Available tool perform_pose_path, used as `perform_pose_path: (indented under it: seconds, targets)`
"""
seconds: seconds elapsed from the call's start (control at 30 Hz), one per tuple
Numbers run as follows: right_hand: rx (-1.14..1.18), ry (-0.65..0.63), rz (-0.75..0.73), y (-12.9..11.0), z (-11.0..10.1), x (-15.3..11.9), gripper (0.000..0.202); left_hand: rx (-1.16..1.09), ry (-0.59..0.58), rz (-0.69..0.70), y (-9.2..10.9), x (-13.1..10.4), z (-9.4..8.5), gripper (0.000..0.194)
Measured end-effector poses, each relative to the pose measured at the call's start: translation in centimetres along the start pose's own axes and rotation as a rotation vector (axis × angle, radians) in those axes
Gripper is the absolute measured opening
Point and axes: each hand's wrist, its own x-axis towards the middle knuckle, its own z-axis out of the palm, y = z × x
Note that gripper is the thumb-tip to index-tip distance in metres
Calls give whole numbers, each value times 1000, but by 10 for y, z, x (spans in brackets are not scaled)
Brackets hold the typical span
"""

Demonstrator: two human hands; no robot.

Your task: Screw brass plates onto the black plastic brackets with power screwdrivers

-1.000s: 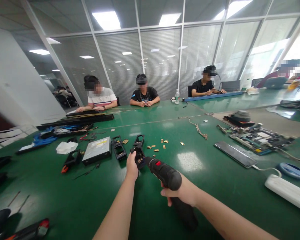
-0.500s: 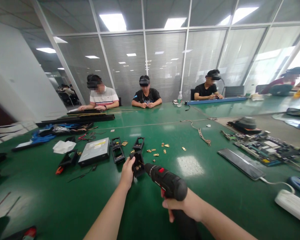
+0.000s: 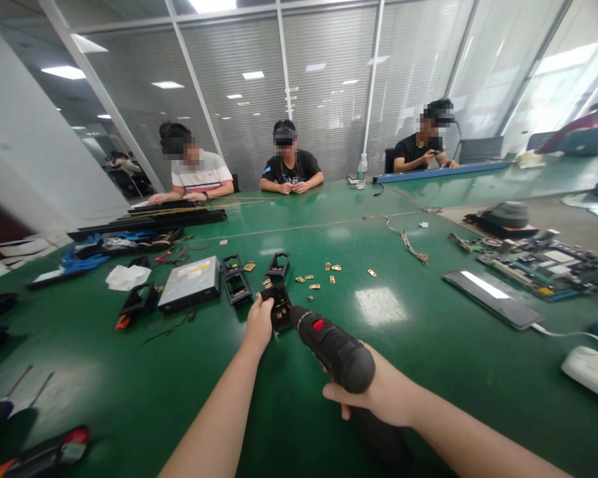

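Note:
My left hand (image 3: 260, 322) is closed on the left side of a small black plastic frame (image 3: 279, 320), which has brass pieces inside it. In my right hand (image 3: 373, 392) is a black cordless drill (image 3: 335, 348) with a red switch on top. Its nose points left into the frame; the tip of the bit is too small to make out. Beyond the frame lie several loose brass plates (image 3: 314, 287). More black frames (image 3: 237, 289) stand just left of my left hand, some with brass pieces in them.
On the left are a silver disc drive (image 3: 189, 285), a crumpled tissue (image 3: 128, 277) and screwdrivers (image 3: 22, 392). To the right lie a phone (image 3: 493, 299) on a cable, a circuit board (image 3: 553, 265) and a white power strip (image 3: 591, 375). Several people sit across the green table (image 3: 179, 398).
The view has tilted down, so things across the table sit higher in the picture. Both hands keep their holds, the drill's nose still at the frame.

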Motion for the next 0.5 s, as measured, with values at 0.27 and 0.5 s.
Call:
perform_pose_path:
  seconds: [0.27, 0.5]
  targets:
    - [-119, 66, 8, -8, 12, -6, 33, 124, 17, -4, 7, -3, 5, 19]
    - [-155, 77, -51, -5, 9, -10, 30, 35, 46, -43, 7, -2, 8, 19]
